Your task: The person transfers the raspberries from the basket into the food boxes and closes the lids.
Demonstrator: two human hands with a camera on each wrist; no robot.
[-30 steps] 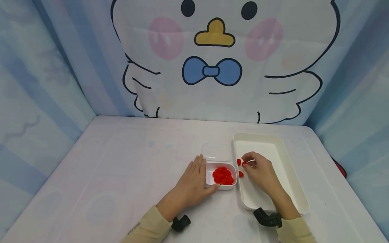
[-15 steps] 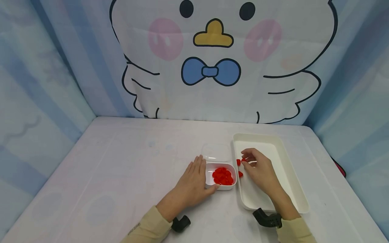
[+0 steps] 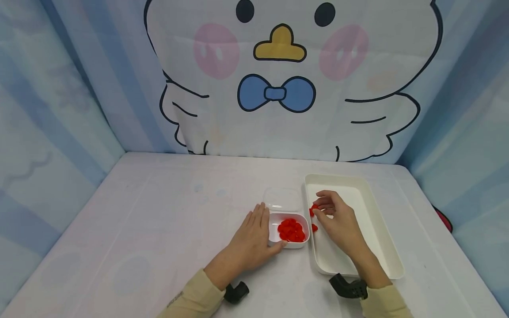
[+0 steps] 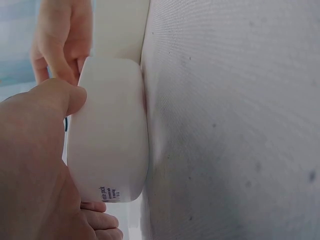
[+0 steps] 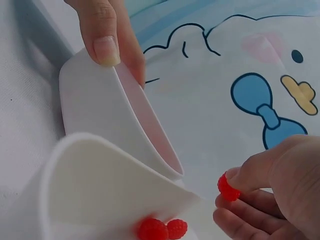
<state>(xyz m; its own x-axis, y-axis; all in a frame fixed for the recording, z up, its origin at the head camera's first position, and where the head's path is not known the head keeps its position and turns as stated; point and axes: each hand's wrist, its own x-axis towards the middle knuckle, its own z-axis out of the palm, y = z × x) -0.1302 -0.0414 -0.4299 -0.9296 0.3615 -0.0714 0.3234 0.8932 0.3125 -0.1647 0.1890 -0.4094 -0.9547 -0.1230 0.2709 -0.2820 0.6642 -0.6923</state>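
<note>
My right hand point(image 3: 339, 221) pinches a red raspberry point(image 5: 228, 187) between thumb and fingers, above the left side of the white tray point(image 3: 375, 221). Below it, two more raspberries point(image 5: 176, 229) lie along the tray's left wall in the right wrist view. My left hand point(image 3: 251, 238) holds the small white plastic box point(image 4: 107, 135), thumb over its near rim and fingers along its left side. Inside the box, a heap of raspberries point(image 3: 291, 230) fills the right part. Small dark print shows on the box's outside in the left wrist view.
A clear lid point(image 3: 283, 198) stands open behind the box. The box sits right against the tray's left edge on the pale table point(image 3: 159, 229). A printed cloth backdrop point(image 3: 278, 128) rises behind the table, with blue curtains point(image 3: 47, 154) at the sides.
My right hand has shifted slightly left and away from me, carrying the pinched raspberry nearer the tray's left wall. My left hand stays in place on the box.
</note>
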